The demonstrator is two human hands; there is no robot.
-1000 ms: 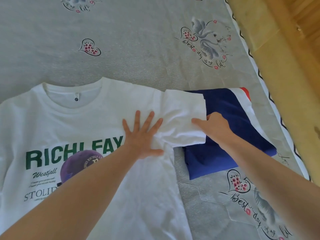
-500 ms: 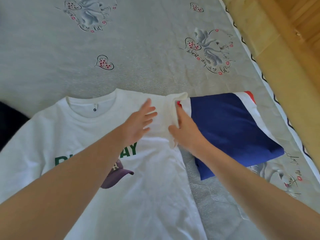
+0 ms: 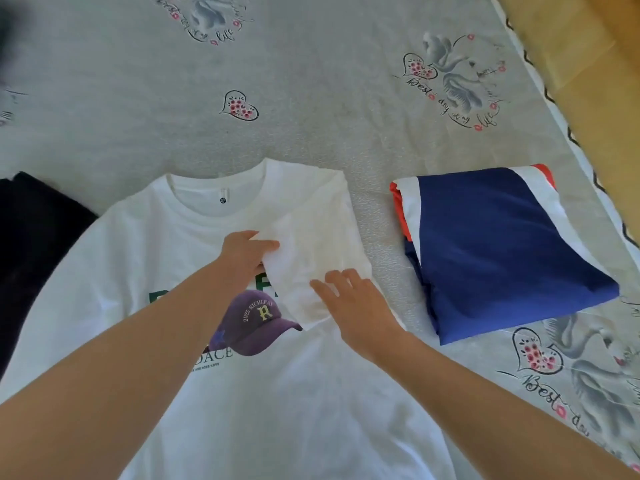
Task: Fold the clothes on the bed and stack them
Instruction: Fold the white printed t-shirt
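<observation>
Lying front-up on the bed [image 3: 311,81], the white shirt [image 3: 294,393] spreads across the near half of the grey printed sheet, collar toward the far edge. Its right sleeve [image 3: 322,244] is folded inward over the chest and partly covers the green lettering above a purple cap print [image 3: 256,323].

The left hand [image 3: 246,251] pinches the inner corner of that folded sleeve between thumb and curled fingers. The right hand [image 3: 349,299] lies flat on the sleeve's lower part, fingers straight and slightly spread, pressing the cloth down.

A folded blue garment [image 3: 502,247] with white and red bands sits toward the right edge of the bed, apart from the shirt, with a strip of bare sheet between them. A dark garment [image 3: 34,244] lies at the left edge of the bed, just beside the shirt's other sleeve; whether they touch cannot be told.

Beyond the right edge of the bed a yellow wooden surface [image 3: 588,64] shows. Both forearms reach in from the near edge, bare.
</observation>
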